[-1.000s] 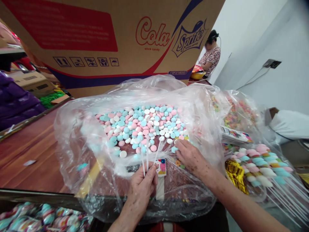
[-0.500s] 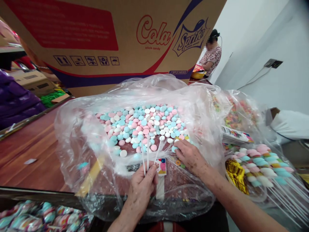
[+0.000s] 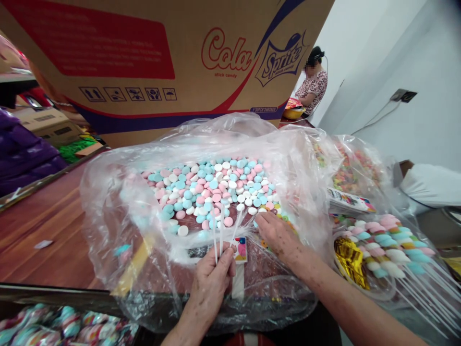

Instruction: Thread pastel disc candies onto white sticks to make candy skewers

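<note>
A big clear plastic bag (image 3: 118, 211) lies open on the wooden table, holding a heap of pink, blue and white candy discs (image 3: 212, 187). My left hand (image 3: 212, 281) is closed around three thin white sticks (image 3: 219, 235) that point up toward the heap, with a small colourful card (image 3: 240, 249) beside its thumb. My right hand (image 3: 279, 234) reaches into the bag at the near right edge of the heap, its fingertips on the discs there. Whether it pinches one is hidden.
A large cardboard box (image 3: 173, 62) printed "Cola Sprite" stands behind the bag. At right lie finished candy sticks (image 3: 389, 245), gold foil (image 3: 347, 262) and another bag of candy (image 3: 353, 168). Wrapped sweets (image 3: 61, 327) fill the near left. A person (image 3: 314, 81) sits in the background.
My right hand has slid slightly left and nearer along the heap's edge. My left hand keeps the sticks in the same place.
</note>
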The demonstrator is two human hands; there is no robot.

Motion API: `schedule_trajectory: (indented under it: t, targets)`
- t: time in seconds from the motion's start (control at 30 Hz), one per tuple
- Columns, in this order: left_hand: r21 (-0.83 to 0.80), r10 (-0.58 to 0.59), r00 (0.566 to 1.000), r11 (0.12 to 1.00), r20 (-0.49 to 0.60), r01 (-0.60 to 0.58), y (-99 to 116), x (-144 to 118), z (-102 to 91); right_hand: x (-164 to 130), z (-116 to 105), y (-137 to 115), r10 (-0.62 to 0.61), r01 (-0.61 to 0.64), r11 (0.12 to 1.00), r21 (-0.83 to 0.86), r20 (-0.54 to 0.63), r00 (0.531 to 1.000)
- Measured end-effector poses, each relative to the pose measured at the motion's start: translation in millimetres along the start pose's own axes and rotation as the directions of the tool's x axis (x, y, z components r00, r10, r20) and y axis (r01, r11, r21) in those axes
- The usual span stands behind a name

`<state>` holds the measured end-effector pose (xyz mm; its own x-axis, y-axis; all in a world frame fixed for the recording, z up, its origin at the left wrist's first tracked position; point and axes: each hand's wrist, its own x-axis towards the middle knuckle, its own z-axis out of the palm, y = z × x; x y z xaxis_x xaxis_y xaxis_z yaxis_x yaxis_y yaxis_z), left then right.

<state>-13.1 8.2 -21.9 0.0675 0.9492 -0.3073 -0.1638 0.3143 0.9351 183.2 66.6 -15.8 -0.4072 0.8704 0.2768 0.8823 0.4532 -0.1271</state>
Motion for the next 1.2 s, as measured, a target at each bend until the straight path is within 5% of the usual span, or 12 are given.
schedule_trajectory:
  t: [0.07,0.13,0.23,0.3,0.37,0.43,0.63,0.93,1.07,1.2]
  targets:
    - [0.049,-0.003,1.000,0.999,0.027,0.002,-1.2,-0.1,-1.6,3.3,-2.2,2.3,0.114,-0.107,0.981,0.163,-0.030,0.993]
    - [0.115,0.005,0.998,0.993,0.063,-0.012,-1.1,-0.5,-2.3,7.4,-7.0,5.6,0.300,-0.254,0.858,0.446,-0.032,0.954]
    - [0.193,0.034,0.995,0.980,0.094,-0.052,1.8,-1.5,-1.1,13.0,-17.8,9.0,0.505,-0.344,0.393,0.853,0.112,0.856]
    - [0.236,0.046,0.995,0.970,0.085,-0.065,4.4,-2.2,0.1,15.9,-26.1,8.2,0.514,-0.316,0.064,0.947,0.240,0.824]
    - [0.291,0.048,0.995,0.954,0.084,-0.071,6.3,-2.8,0.6,18.1,-33.5,5.1,0.485,-0.286,-0.143,0.948,0.318,0.814]
    - [0.348,0.055,0.993,0.933,0.103,-0.088,7.4,-3.0,0.4,19.8,-38.5,1.4,0.463,-0.266,-0.231,0.936,0.347,0.816]
    - [0.410,0.088,0.991,0.904,0.097,-0.120,11.5,-4.1,1.5,21.6,-40.0,-3.8,0.441,-0.261,-0.262,0.929,0.356,0.824]
    - [0.432,0.080,0.993,0.895,0.092,-0.112,13.1,-2.6,3.7,20.1,-38.5,-1.2,0.432,-0.235,-0.148,0.961,0.277,0.858]
    - [0.428,0.075,0.994,0.898,0.075,-0.100,14.9,-2.5,4.6,16.0,-37.1,1.6,0.406,-0.239,-0.040,0.970,0.234,0.883]
    - [0.415,0.089,0.994,0.904,0.057,-0.104,15.7,-3.2,5.5,13.3,-38.3,0.0,0.414,-0.255,0.172,0.952,0.165,0.895]
